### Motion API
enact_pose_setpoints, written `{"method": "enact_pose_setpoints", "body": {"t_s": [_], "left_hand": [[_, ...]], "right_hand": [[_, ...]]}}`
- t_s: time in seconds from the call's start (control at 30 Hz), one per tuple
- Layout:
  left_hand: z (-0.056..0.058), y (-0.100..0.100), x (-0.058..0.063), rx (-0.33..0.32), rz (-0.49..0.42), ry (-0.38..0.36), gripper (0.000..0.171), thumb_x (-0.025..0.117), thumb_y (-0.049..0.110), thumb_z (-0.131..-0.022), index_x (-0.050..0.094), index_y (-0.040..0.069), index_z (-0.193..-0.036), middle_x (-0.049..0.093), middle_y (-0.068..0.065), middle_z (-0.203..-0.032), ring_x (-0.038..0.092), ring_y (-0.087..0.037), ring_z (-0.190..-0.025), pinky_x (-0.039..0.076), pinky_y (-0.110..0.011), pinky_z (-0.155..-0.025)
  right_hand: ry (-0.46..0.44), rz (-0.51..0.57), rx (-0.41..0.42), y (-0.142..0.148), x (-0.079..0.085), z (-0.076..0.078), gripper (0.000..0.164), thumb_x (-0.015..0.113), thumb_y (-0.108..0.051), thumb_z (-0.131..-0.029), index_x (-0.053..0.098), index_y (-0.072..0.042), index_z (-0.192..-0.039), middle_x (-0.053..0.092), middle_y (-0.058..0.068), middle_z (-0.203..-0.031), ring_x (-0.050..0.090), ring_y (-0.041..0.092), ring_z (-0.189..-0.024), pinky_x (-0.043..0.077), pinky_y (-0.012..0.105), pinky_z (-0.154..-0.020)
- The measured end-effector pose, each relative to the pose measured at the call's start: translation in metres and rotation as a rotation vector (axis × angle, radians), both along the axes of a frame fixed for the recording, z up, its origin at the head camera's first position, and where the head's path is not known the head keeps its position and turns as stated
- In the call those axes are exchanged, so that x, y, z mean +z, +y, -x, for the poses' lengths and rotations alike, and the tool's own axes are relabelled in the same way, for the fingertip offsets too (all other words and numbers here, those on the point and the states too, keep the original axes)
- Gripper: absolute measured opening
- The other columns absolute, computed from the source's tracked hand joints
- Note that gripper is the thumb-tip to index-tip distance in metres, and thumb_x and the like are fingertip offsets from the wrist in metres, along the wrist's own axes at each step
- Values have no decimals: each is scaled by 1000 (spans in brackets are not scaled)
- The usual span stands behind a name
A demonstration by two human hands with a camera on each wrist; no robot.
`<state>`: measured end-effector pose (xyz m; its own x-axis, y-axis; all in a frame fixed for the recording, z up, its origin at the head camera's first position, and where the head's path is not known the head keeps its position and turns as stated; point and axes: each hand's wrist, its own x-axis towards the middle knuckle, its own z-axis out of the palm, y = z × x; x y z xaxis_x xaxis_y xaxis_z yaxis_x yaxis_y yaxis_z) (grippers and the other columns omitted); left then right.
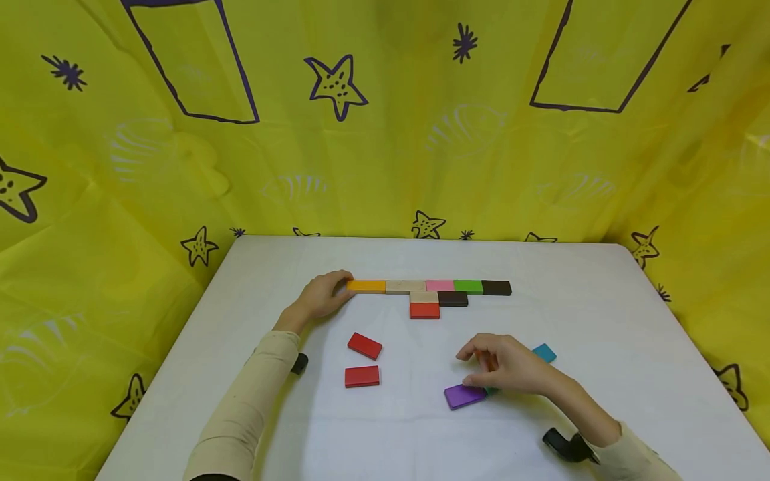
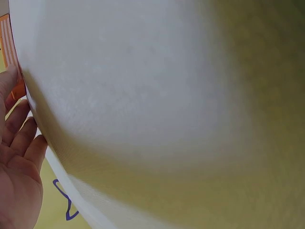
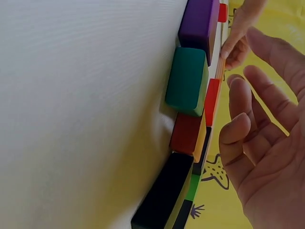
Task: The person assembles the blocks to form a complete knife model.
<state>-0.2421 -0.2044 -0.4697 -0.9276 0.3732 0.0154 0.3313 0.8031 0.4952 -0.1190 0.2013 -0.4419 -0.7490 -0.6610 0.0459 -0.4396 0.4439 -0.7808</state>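
Note:
My left hand [image 1: 321,294] pinches the left end of an orange block [image 1: 367,286], thumb on the near side and fingers behind; in the left wrist view the thumb lies on that block [image 2: 18,90]. The orange block begins a row continuing with beige [image 1: 406,286], pink [image 1: 440,286], green [image 1: 468,286] and dark brown [image 1: 496,288] blocks. Above a purple block [image 1: 463,397] hovers my right hand [image 1: 508,364], fingers loosely bent and holding nothing. A teal block [image 3: 186,78] beside the purple one is mostly hidden by this hand in the head view. A blue block [image 1: 545,353] lies just beyond it.
Against the row's near side lie a beige block [image 1: 424,297] and a dark brown block [image 1: 453,298], with a red block [image 1: 424,311] before the beige one. Two loose red blocks [image 1: 364,345] lie left of centre. Yellow patterned cloth [image 1: 385,167] surrounds the white table [image 1: 409,434].

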Motion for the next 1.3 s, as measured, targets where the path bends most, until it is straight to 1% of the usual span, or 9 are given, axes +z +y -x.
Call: {"method": "enact_pose_setpoints", "body": {"t_s": [0.17, 0.4, 0.5, 0.6, 0.77, 1.03, 1.3], "left_hand": [[0, 0, 0, -4, 0, 3, 36, 64, 26, -102, 61, 6, -131, 65, -12, -133, 59, -31, -122, 44, -48, -113], [0, 0, 0, 4, 2, -10, 36, 64, 26, -102, 60, 6, -132, 64, -12, -134, 58, -31, -124, 43, -48, -114], [0, 0, 1, 7, 3, -14, 36, 64, 26, -102, 61, 6, -132, 64, -12, -134, 58, -31, -124, 43, -48, -114], [0, 1, 2, 5, 3, -13, 35, 64, 25, -102, 61, 6, -131, 64, -12, -134, 58, -32, -125, 43, -48, -114], [-1, 1, 3, 6, 5, -17, 36, 64, 25, -102, 60, 6, -132, 64, -13, -135, 58, -32, -124, 43, -48, -114], [-1, 1, 2, 10, -2, -22, 36, 64, 26, -102, 60, 6, -132, 63, -13, -136, 57, -32, -127, 42, -48, -115], [-1, 1, 2, 12, 6, -16, 37, 63, 26, -102, 60, 6, -133, 63, -13, -136, 57, -32, -127, 42, -49, -114]], "right_hand": [[-25, -20, 38, 4, -1, -4, 33, 86, -28, -84, 71, -13, -109, 61, -6, -77, 51, 1, -63, 45, 20, -55], [-32, -95, 49, 9, -2, -9, 34, 87, -27, -82, 70, -17, -110, 69, -7, -96, 51, 3, -67, 44, 19, -58], [-35, -107, 55, 11, -1, -10, 34, 87, -27, -82, 70, -19, -110, 70, -9, -100, 50, 4, -66, 43, 19, -58], [-51, -108, 56, 13, -1, -12, 34, 87, -27, -82, 70, -19, -110, 70, -10, -100, 50, 4, -66, 43, 19, -57], [-63, -109, 50, 15, -3, -13, 33, 87, -27, -82, 71, -21, -110, 65, -9, -93, 49, 3, -64, 42, 19, -56], [-18, -141, 46, 17, -6, -14, 32, 88, -25, -82, 72, -25, -109, 66, -13, -101, 49, 4, -74, 42, 19, -61], [24, -176, 55, 17, -5, -15, 31, 87, -21, -82, 72, -26, -109, 65, -15, -104, 50, 5, -84, 42, 21, -68]]}}
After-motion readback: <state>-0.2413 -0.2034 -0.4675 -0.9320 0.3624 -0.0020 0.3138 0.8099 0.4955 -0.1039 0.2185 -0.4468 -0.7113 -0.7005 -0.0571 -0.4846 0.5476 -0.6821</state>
